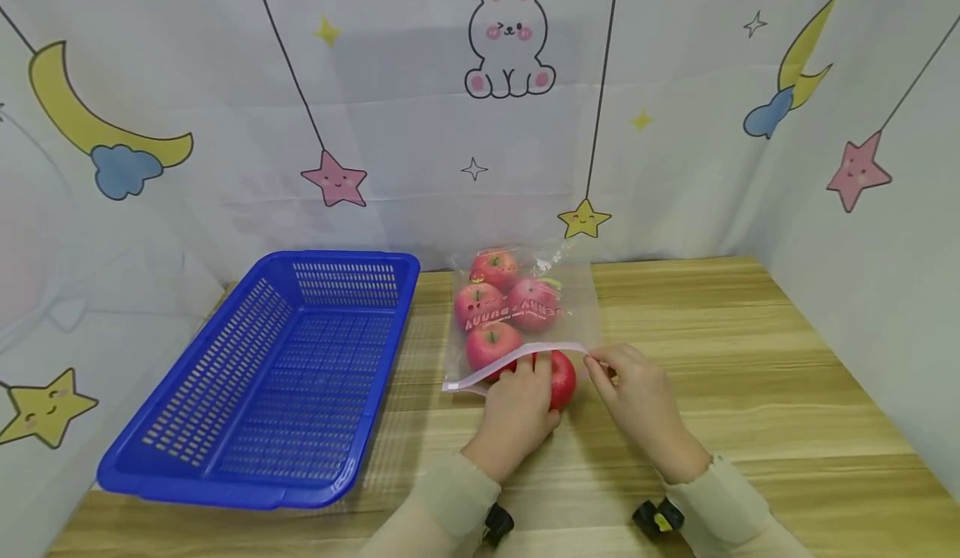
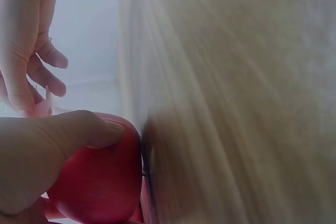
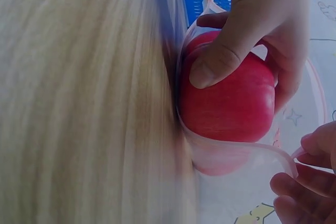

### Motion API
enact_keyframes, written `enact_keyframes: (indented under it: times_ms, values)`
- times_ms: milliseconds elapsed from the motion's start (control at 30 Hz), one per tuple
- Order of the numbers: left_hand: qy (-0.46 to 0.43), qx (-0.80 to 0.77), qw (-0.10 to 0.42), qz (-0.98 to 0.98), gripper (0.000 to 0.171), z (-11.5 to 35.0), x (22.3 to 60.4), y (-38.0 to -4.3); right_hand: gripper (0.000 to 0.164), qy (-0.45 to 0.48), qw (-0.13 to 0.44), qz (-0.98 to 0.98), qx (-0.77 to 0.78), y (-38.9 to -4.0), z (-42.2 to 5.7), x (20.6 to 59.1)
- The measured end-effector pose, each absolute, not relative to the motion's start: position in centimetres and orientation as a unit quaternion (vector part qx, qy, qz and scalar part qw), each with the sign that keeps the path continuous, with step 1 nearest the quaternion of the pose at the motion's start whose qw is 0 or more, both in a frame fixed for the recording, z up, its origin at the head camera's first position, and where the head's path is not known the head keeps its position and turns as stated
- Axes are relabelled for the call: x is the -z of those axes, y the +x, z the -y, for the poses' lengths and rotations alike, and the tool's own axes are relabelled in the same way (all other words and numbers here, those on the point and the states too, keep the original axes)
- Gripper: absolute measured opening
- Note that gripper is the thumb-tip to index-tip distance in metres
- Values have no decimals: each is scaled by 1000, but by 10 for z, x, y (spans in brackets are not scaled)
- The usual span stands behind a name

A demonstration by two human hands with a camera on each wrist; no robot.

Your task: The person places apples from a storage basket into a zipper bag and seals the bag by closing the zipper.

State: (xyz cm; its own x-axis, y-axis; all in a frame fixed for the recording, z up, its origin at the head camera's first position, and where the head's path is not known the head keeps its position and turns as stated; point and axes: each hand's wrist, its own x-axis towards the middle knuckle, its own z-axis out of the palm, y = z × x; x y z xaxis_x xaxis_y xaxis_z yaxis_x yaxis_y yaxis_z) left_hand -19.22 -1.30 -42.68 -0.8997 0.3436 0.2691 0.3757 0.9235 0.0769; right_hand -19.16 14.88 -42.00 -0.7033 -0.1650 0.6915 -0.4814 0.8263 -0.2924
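A clear zip bag (image 1: pixel 581 304) with printed lettering lies on the table, its mouth facing the person. Several red apples (image 1: pixel 493 346) are inside it. My left hand (image 1: pixel 521 412) grips another apple (image 1: pixel 562 379) right at the bag's mouth, thumb pressed on its near side, as the left wrist view shows on the red apple skin (image 2: pixel 102 177). In the right wrist view this apple (image 3: pixel 231 98) sits within the opened rim. My right hand (image 1: pixel 637 391) pinches the right end of the bag's zip edge (image 3: pixel 286 161), holding the mouth apart.
A blue plastic basket (image 1: pixel 375 412) with slotted sides stands left of the bag on the wood-grain table (image 1: pixel 720 358). Behind hangs a white curtain (image 1: pixel 420 108) printed with stars, moons and a rabbit.
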Motion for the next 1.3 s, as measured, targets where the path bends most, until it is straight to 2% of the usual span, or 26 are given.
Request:
enact_keyframes:
  times_ms: [200, 667, 900, 1000, 1167, 1300]
  values:
    - [-172, 74, 113, 976, 67, 8, 428, -198, 5, 185, 331, 895, -234, -192, -149, 421]
    - [-165, 71, 141, 973, 85, 1, 428, -204, 6, 164, 309, 905, -242, -191, -143, 421]
    - [-149, 52, 136, 978, 80, -5, 428, -208, 6, 158, 302, 909, -239, -192, -145, 422]
    - [-134, 61, 167, 975, 79, -8, 432, -210, 6, 159, 308, 909, -230, -192, -146, 424]
    - [-120, 41, 249, 960, 70, -13, 438, -212, 5, 160, 316, 909, -219, -193, -148, 427]
    - [-111, 25, 264, 958, 69, -16, 441, -214, 4, 160, 317, 909, -218, -193, -149, 428]
